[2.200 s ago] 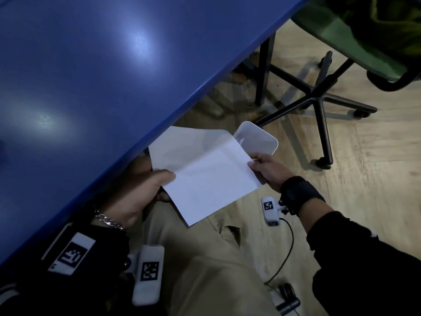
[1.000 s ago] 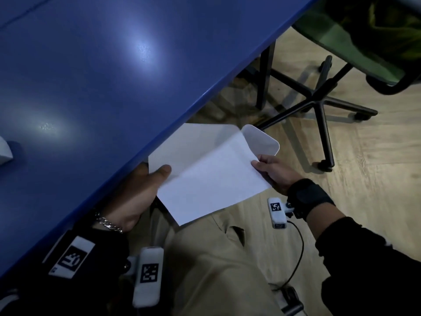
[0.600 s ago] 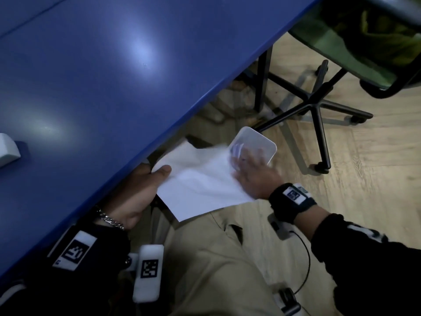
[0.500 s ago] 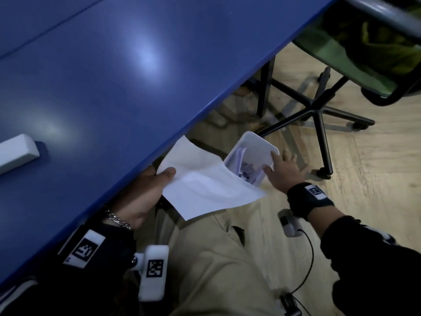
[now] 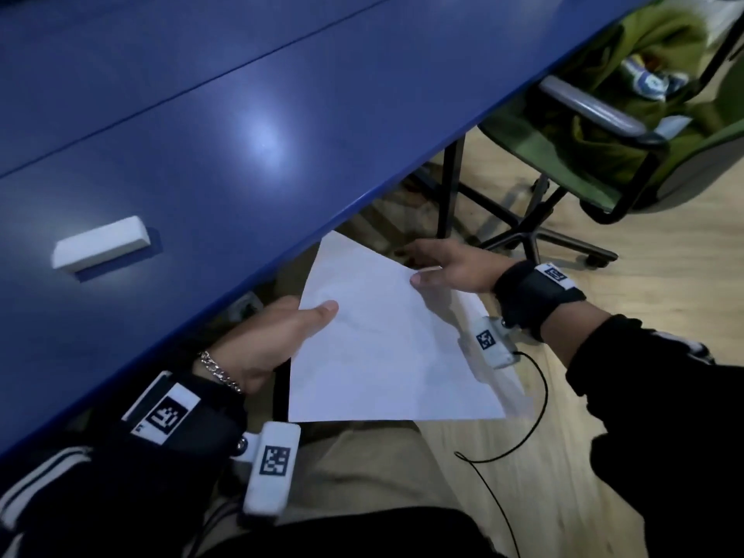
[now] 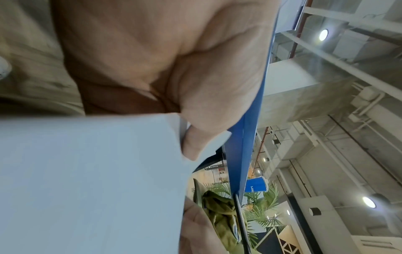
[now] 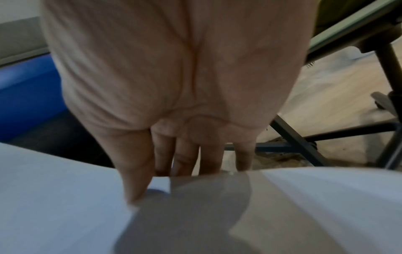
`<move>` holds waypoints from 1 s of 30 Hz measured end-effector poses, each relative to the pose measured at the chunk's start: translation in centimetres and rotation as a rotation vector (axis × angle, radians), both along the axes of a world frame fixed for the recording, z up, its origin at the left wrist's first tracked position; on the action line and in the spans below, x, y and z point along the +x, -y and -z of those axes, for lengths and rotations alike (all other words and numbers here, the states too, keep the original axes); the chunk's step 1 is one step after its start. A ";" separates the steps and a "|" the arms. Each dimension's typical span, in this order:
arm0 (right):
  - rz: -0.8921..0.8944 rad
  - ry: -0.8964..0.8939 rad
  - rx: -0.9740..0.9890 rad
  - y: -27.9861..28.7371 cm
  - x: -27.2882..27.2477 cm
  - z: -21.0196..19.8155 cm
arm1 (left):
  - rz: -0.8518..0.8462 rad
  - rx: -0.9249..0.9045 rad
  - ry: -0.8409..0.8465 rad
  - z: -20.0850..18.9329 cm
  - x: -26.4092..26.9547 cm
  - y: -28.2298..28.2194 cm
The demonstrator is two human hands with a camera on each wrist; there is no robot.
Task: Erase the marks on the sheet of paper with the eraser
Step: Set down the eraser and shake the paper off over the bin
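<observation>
The white sheet of paper (image 5: 386,348) hangs below the table edge, above my lap, and looks nearly blank with only faint traces. My left hand (image 5: 310,320) pinches its left edge, thumb on top; the left wrist view shows that thumb over the paper (image 6: 87,180). My right hand (image 5: 430,271) pinches the far right edge, thumb on top and fingers behind the paper (image 7: 54,197). The white eraser (image 5: 100,243) lies on the blue table (image 5: 282,94) to the left, away from both hands.
A green office chair (image 5: 604,155) with a black wheeled base (image 5: 531,231) stands on the wooden floor at the right. A black table leg (image 5: 449,187) drops just beyond the paper. My beige trousers (image 5: 362,477) are under the sheet.
My right hand brushed across the sheet over a white bin, let go, and now grips the paper's right edge again. The sheet has swung up flatter and the bin is out of sight.
</observation>
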State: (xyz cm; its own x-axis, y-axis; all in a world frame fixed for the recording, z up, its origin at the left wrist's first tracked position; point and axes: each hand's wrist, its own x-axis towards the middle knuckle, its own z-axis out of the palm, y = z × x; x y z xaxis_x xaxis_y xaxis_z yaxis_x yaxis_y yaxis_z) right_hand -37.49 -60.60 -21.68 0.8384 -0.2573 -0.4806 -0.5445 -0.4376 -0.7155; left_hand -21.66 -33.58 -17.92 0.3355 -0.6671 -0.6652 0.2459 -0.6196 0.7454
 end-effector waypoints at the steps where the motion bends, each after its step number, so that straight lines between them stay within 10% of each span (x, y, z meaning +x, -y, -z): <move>1: -0.010 -0.029 0.055 -0.2 0.0 -0.4 | -0.001 -0.011 -0.016 -0.6 0.0 -0.2; 13: 0.391 0.124 0.364 -3.1 -7.5 -6.0 | 0.101 -0.442 -0.595 -1.5 -2.4 -6.9; 21: 0.499 0.283 0.418 -10.2 -7.7 -10.1 | 0.072 -0.451 0.225 -6.6 -6.0 -9.5; 30: 0.235 0.464 0.223 -18.7 1.4 -16.7 | -0.358 -0.480 0.551 -13.5 0.6 -18.5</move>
State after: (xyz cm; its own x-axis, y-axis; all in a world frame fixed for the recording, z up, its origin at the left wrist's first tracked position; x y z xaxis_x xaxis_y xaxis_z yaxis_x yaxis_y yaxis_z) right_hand -36.13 -41.88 -4.96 0.9072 -0.3969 -0.1393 -0.2151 -0.1530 -0.9645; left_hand -21.03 -15.04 -4.45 0.7781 -0.6280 -0.0114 -0.1110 -0.1553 0.9816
